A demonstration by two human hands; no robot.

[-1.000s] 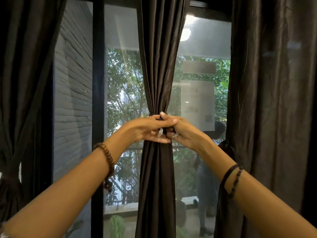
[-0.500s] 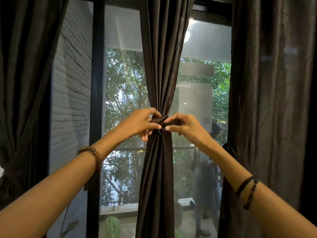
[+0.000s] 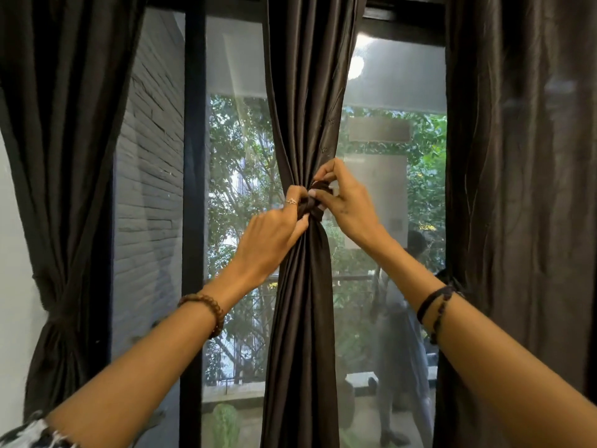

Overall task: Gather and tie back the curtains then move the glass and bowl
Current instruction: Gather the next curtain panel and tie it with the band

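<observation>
Standing here by the window, I see the person working at the middle panel, a dark brown satin curtain gathered into a narrow column in front of the glass. Around its waist sits a dark fabric tie-back, bunched into a half-formed knot. The left hand has its fingertips curled in and pinching the tie's left side, a thin ring showing on one finger. The right hand comes in from above and the right, thumb and fingers pinched on the knot's upper loop, so both hands are closed on the same strip of cloth, nearly touching each other.

To the far left, another dark curtain already hangs cinched at its waist; the wide dark curtain on the right looks loose. The glass and bowl are nowhere in view.

My worry is the fabric itself: it looks slick, and a knot only half pulled could slide loose once the fingers let go, letting the gathered folds spill open again. Uneven pulling, one hand tugging harder than the other, would likely drag the knot off-centre or down the column. Pulling too hard could also strain the hanging at the top, which I cannot see
</observation>
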